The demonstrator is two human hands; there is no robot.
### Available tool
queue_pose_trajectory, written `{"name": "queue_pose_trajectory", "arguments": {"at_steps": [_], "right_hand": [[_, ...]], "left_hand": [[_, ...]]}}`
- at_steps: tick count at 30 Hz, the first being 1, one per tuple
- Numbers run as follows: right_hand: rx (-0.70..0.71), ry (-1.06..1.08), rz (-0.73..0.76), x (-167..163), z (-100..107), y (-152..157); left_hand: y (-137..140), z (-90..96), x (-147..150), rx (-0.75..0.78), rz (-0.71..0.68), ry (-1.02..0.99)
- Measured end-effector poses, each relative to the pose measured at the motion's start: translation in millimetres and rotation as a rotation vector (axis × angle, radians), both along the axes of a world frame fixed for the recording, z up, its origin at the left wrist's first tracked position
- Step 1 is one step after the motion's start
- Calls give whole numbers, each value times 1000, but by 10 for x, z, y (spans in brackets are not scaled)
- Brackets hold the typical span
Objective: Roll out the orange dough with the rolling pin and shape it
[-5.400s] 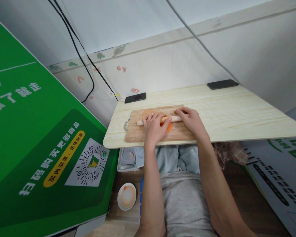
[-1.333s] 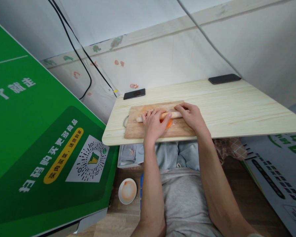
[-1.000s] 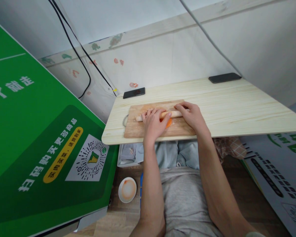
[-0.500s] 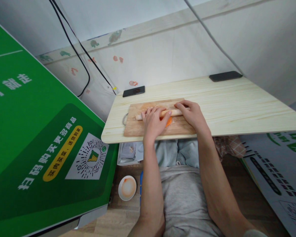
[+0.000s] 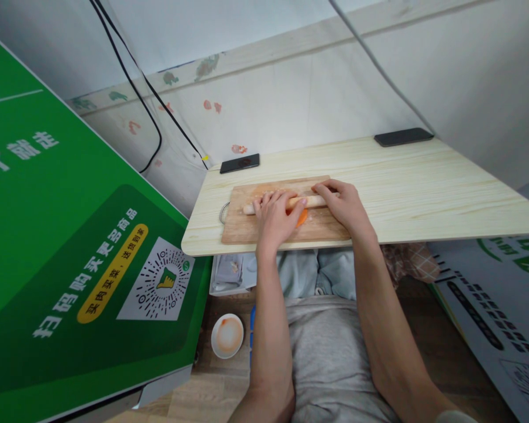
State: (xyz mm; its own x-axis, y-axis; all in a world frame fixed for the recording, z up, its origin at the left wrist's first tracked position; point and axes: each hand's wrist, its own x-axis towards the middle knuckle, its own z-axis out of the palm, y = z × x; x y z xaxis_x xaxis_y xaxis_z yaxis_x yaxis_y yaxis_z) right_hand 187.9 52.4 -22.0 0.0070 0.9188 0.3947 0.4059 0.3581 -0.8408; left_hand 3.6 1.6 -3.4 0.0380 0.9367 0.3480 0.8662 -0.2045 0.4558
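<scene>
Across the cutting board [image 5: 242,230], the rolling pin [image 5: 316,201] is grasped by the fingers of the left hand [image 5: 276,216] and right hand [image 5: 344,204]. On that board, the partly hidden orange dough-like piece [image 5: 302,218] could be flattened lopsidedly if pressed unevenly.

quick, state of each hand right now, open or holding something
Left hand: open, laid across the rolling pin.
Right hand: curled over the rolling pin near its right end; whether it grips cannot be told.
</scene>
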Motion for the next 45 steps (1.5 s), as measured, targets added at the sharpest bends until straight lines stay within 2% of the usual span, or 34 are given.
{"name": "queue_pose_trajectory", "arguments": {"at_steps": [45], "right_hand": [[-2, 20, 15, 6, -3, 9]], "left_hand": [[17, -22, -2, -8, 5, 6]]}}
